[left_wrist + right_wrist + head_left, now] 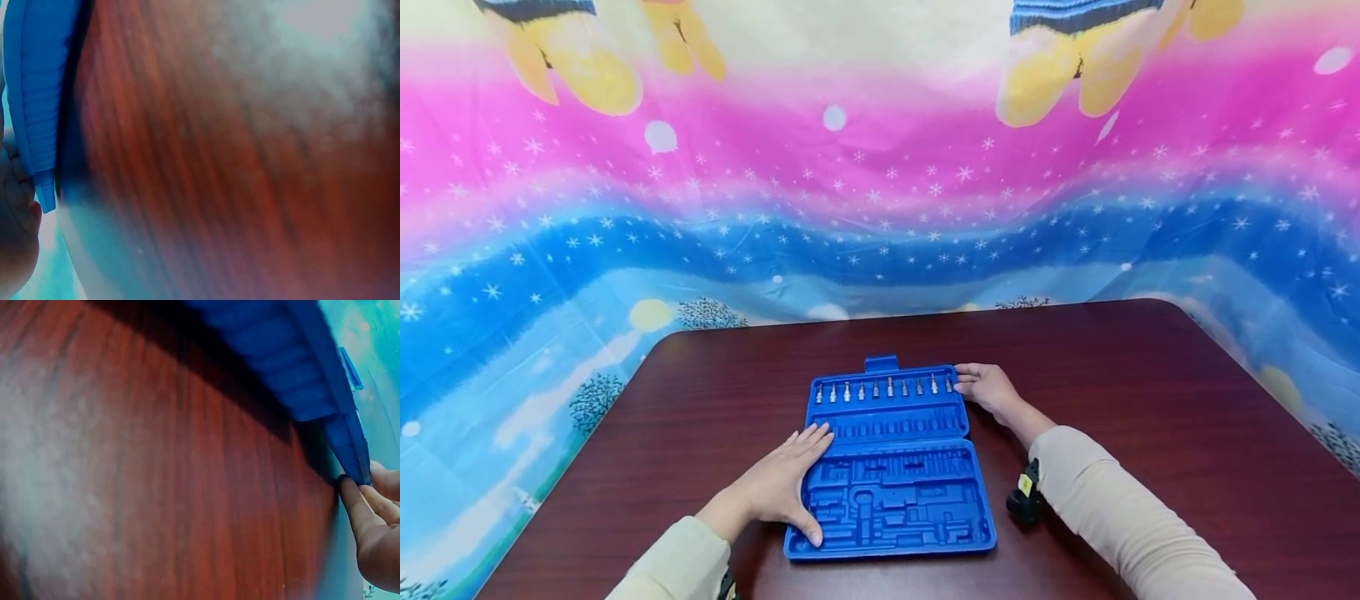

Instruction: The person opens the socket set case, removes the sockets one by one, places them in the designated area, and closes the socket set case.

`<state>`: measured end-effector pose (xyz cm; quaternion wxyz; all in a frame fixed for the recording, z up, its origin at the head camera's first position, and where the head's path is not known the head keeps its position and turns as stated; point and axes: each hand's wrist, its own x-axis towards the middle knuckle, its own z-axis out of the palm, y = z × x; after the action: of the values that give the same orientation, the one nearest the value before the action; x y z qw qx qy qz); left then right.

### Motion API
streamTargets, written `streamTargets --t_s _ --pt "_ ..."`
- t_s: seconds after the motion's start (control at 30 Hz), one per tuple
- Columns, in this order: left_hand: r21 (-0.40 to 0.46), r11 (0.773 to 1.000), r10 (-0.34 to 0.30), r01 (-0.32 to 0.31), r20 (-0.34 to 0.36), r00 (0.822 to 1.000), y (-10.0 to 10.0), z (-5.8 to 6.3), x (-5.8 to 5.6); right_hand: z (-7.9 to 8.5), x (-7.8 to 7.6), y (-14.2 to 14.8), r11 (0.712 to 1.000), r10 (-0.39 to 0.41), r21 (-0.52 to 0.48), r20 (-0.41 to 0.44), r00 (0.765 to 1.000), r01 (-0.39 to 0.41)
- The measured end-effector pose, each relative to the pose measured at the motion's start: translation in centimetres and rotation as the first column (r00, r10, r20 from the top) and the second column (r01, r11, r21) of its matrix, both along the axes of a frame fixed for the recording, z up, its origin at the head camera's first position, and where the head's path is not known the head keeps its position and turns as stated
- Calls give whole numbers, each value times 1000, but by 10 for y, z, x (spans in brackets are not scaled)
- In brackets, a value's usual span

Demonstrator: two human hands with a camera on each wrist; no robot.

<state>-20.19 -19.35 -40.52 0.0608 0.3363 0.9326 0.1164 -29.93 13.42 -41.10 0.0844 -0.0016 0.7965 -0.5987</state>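
Note:
A blue plastic tool case (895, 500) lies unfolded on the table, its moulded hollows facing up. A row of small metal bit sockets (890, 387) stands along its far half. My left hand (778, 483) rests on the case's left side, fingers straight and thumb spread over the near half. At the far right corner, my right hand (992, 390) pinches the case's edge between thumb and fingers. The right wrist view shows those fingers (357, 509) at the corner of the case (294, 369). In the left wrist view, part of the left hand (15, 219) shows beside the case's side wall (40, 87).
The dark red-brown wooden table (1150, 400) extends around the case. A blue latch tab (881, 364) sticks out from the case's far edge. A black wrist camera (1024, 496) hangs at the right sleeve. Behind the table hangs a colourful printed cloth (880, 183).

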Motion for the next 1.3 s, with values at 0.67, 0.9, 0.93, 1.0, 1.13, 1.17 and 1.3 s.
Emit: streamTargets --t_s 0.67,0.9,0.93,1.0,1.13,1.17,1.3 --pt "63 998 4 -10 95 996 -2 1 -4 9 -9 5 942 147 321 -126 981 -100" --pt "84 996 19 -33 166 986 -3 2 -4 11 -12 5 875 243 463 -170 955 -140" --pt "88 995 22 -38 178 984 -3 3 -4 12 -12 4 864 257 483 -175 950 -145" --pt "99 994 21 -41 195 981 -4 4 -5 13 -13 3 838 293 523 -187 938 -157" --pt "108 993 21 -45 214 977 -5 6 -6 17 -16 2 781 361 598 -193 912 -182" --pt "104 994 22 -45 211 977 -6 7 -6 18 -16 2 766 377 613 -186 907 -193" --pt "86 995 35 -53 197 980 -6 7 -5 21 -20 2 702 439 671 -145 887 -238"
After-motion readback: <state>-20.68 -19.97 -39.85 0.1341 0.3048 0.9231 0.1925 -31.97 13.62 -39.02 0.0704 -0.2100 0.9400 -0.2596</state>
